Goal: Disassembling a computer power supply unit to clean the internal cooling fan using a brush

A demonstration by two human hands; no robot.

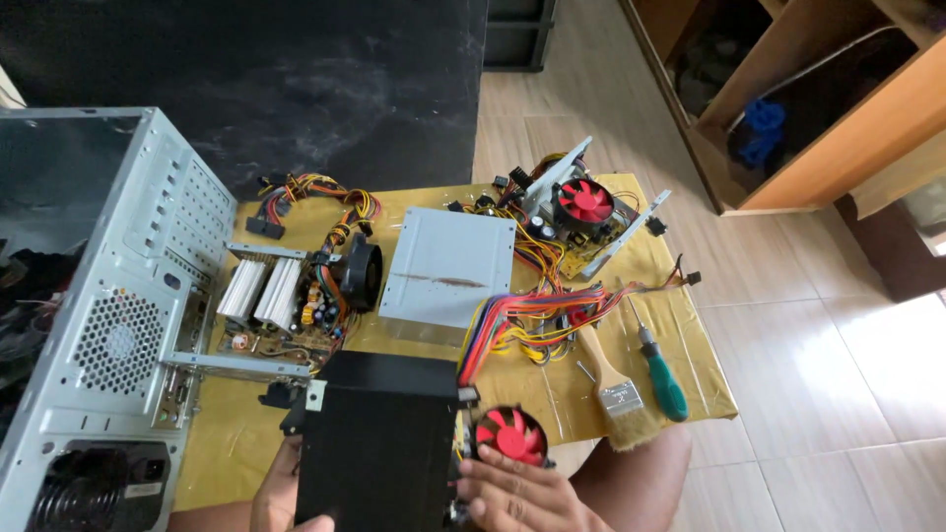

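Hands first: my left hand (278,493) is gripping the left edge of a black metal box (379,443), fingers wrapped behind it, and my right hand (517,498) is pressing against its right side, fingertips lying just under a red fan (510,434) that is sitting beside the box. I am holding the box upright at the near edge of a low table with a yellow cover (690,335), close to my knee. Just right of the fan, a paintbrush (611,384) and a green-handled screwdriver (660,369) are lying side by side. To my left a grey computer case (108,315) is standing open. Beyond the box, an open circuit board with pale heat sinks (286,305) is resting beside a grey metal box (448,266), coloured wires (532,320) spilling from it. Farthest off, another red fan (584,200) is sitting in a stripped frame.
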